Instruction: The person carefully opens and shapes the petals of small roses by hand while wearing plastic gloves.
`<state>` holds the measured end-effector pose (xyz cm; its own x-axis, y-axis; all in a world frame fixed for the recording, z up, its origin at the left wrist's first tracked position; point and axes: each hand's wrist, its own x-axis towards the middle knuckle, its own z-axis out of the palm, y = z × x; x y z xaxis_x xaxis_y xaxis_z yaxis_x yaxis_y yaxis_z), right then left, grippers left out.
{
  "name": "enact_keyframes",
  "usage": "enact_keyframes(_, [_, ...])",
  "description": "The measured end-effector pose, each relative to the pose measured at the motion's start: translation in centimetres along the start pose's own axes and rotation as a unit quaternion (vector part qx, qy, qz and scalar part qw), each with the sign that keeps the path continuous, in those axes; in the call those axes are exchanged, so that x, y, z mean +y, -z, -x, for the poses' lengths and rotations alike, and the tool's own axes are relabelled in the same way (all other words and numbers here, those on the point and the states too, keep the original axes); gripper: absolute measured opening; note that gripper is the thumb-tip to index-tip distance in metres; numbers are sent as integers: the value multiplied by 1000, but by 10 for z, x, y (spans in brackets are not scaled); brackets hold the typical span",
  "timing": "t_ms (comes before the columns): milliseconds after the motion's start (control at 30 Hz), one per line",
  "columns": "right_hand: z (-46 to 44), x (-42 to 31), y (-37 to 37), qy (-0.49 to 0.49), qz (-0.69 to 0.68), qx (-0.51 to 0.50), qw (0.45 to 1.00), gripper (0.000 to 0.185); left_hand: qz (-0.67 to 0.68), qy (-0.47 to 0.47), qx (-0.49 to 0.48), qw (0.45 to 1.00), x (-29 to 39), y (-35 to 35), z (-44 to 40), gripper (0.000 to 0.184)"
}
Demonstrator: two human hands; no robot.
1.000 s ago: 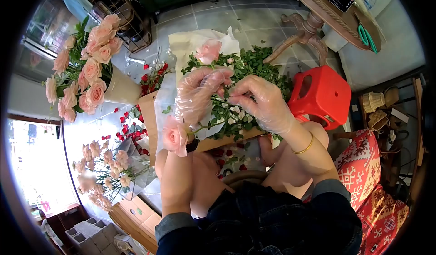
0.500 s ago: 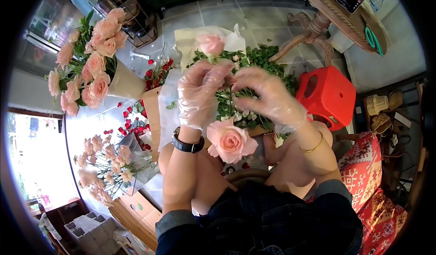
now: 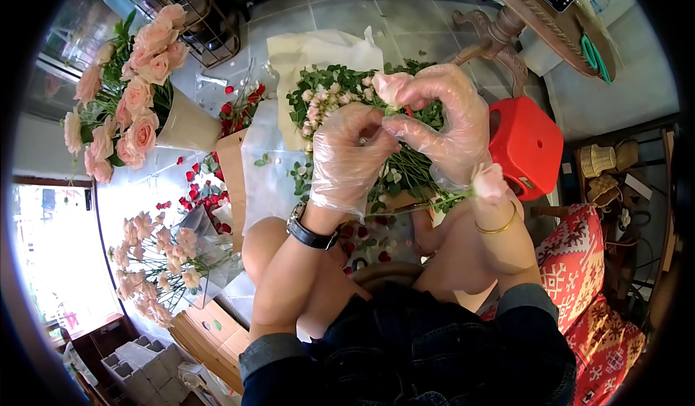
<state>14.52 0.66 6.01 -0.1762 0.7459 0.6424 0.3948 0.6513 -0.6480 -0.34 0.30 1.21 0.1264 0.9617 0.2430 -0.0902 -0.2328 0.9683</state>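
Two roses in play. Left hand [image 3: 351,161] is curled, fingertips drawn together just below the upper pink rose [image 3: 391,86]; I can't tell what sits in that pinch, the fingers cover it. Right hand [image 3: 461,127] is cupped, thumb tip by the left fingertips, index finger against the bloom; can't tell if it grips or only steadies. That rose shows in front of the leafy bunch [image 3: 333,102]. Second pink rose [image 3: 490,184] is by the right wrist, its stem [image 3: 456,200] running off toward the left hand's side; its far end I can't make out.

How I'd run this: pinch at the stem, just enough pressure to stop it turning. Index finger off the petals, they'd likely bruise. Clear gloves [image 3: 339,197] look loose, so watch for film snagging. Give the second bloom room from the right forearm, it could get crushed there
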Motion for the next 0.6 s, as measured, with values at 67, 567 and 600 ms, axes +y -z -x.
enact_keyframes(67, [1, 3, 0, 10, -3, -7, 1000, 26, -1, 12, -12, 1000, 0, -1, 0, 14])
enact_keyframes(567, [4, 5, 2, 83, 69, 15, 994, 20, -65, -16, -11, 998, 12, -5, 2, 8])
enact_keyframes(600, [6, 6, 6, 63, 26, 16, 998, 19, 36, 50, -6, 998, 18, -5, 3, 7])
